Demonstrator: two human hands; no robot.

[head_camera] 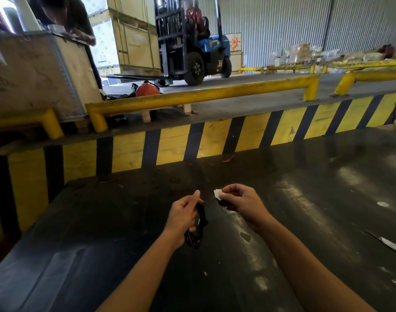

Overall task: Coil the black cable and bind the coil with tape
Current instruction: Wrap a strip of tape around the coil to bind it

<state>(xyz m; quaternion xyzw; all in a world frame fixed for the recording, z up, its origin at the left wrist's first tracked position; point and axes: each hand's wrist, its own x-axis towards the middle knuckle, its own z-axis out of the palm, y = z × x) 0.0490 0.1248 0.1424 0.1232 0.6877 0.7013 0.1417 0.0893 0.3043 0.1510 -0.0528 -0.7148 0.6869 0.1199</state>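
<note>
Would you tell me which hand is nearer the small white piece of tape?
Right. The right hand pinches the white tape; the left hand is apart from it, gripping the coiled black cable.

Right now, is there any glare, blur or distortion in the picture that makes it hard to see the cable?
Head view: glare streaks the glossy dark table at the right; the black cable in the left hand blends into that dark surface; the wide lens bends the yellow rail; the forklift behind looks soft.
</note>
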